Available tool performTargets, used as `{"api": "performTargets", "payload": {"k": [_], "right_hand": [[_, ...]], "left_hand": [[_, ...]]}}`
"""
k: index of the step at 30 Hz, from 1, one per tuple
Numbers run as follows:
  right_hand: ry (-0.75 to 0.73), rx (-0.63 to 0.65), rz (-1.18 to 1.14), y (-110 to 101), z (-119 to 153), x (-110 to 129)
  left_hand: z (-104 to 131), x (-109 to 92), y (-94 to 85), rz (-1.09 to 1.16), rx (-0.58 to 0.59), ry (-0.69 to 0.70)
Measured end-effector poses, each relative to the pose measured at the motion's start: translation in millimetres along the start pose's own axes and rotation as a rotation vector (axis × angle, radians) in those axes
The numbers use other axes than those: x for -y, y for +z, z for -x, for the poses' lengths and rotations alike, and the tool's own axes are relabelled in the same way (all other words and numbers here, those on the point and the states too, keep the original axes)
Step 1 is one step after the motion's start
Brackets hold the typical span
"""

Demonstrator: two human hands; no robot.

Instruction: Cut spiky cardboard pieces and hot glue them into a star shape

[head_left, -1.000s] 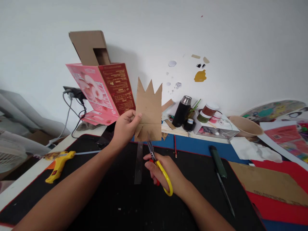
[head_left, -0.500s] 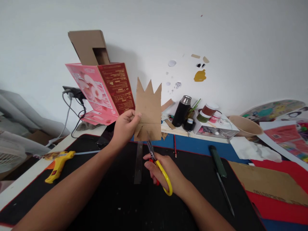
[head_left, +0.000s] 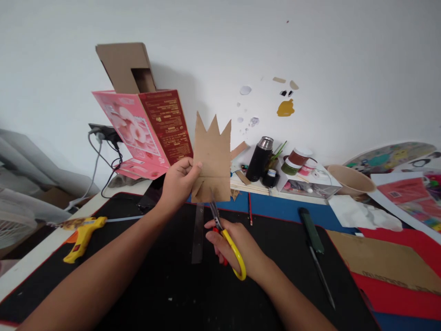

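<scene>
My left hand (head_left: 179, 181) pinches the left edge of a piece of cardboard (head_left: 215, 154), thumb in front. The cardboard stands upright above the mat, its top edge cut into three points, with a crease across its lower part. In my right hand (head_left: 234, 243) is a pair of scissors (head_left: 236, 255) with red and yellow handles, my fingers through the loops. The scissor blades point up at the cardboard's bottom edge, one of them in front of it. A clear ruler (head_left: 198, 234) lies on the mat below the cardboard.
On the black mat (head_left: 165, 285) lie a yellow glue gun (head_left: 82, 239) at left, a green utility knife (head_left: 311, 230) and a pen (head_left: 322, 276) at right. Behind stand a pink box (head_left: 138, 133), a black thermos (head_left: 260, 158) and paint jars (head_left: 292, 166). A cardboard sheet (head_left: 382, 257) lies at right.
Almost nothing differs. The view has shifted very slightly; both hands, the cardboard and the scissors keep nearly the same position.
</scene>
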State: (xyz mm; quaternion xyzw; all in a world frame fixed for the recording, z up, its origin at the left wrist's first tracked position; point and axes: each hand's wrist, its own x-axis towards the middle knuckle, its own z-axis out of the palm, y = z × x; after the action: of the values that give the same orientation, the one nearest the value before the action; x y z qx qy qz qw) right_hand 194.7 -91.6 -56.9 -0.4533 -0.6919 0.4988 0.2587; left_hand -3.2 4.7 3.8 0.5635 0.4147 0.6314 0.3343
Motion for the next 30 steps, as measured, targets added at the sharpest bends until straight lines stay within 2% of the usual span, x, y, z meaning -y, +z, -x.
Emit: {"api": "performTargets", "payload": {"k": [12, 18, 30], "right_hand": [[0.007, 0.01, -0.001, -1.4, 0.3, 5.4], [0.014, 0.012, 0.049, -1.9, 1.8, 15.6], [0.052, -0.024, 0.149, -1.7, 2.9, 20.0]], "left_hand": [[1.2, 0.9, 0.5, 0.027, 0.014, -0.039], [1.7, 1.6, 0.4, 0.03, 0.012, -0.046], [4.6, -4.2, 2.3, -0.017, 0.006, -0.003]]}}
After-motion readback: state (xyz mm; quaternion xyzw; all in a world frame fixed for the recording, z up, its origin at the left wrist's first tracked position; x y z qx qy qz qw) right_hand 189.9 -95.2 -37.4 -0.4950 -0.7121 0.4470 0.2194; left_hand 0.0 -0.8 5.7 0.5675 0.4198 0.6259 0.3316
